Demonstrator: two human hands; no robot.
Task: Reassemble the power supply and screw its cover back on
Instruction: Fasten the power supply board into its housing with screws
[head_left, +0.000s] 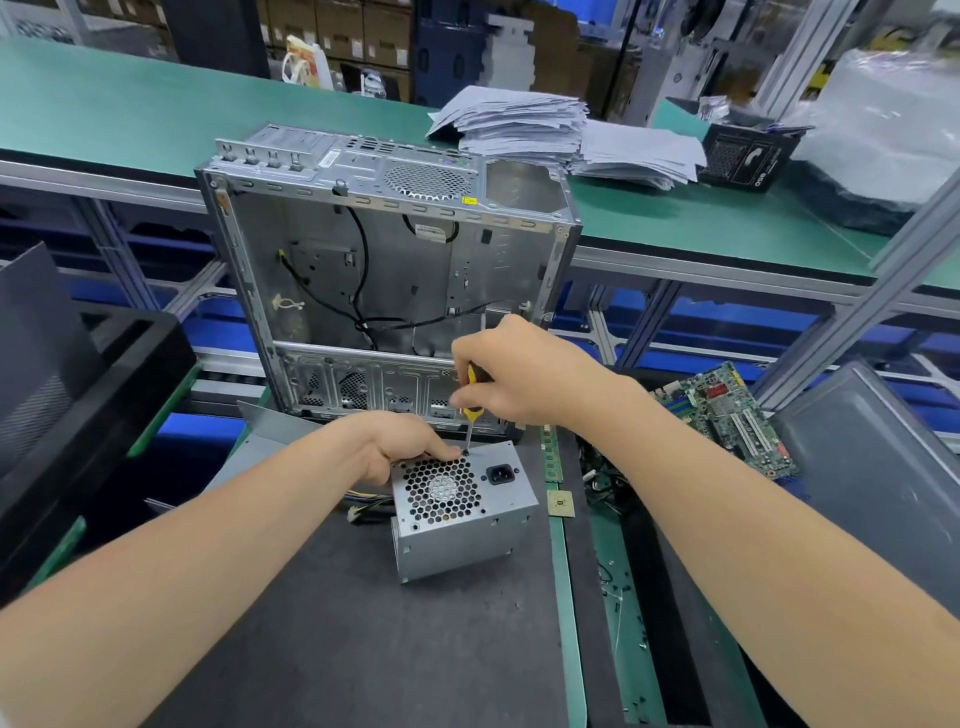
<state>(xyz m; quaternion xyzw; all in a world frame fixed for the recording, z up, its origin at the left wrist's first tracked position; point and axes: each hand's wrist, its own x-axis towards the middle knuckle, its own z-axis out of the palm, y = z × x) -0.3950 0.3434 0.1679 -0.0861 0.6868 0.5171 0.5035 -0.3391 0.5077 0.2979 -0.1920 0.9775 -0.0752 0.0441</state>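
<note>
A grey metal power supply (462, 535) stands on the dark mat, its honeycomb fan grille and black power socket facing up. My right hand (524, 379) grips a yellow-handled screwdriver (471, 395) held upright, its tip at a screw on the far edge of the supply's top face, beside the grille. My left hand (405, 441) holds the supply at its far left top corner, fingertips next to the screwdriver tip. Yellow and black cables (366, 506) trail out of the supply's left side.
An empty silver computer case (384, 270) stands open just behind the supply. A green motherboard (727, 415) lies at the right, a small chip (561, 504) and loose screws on the green strip. Black trays sit at left; paper stacks (519, 124) on the far bench.
</note>
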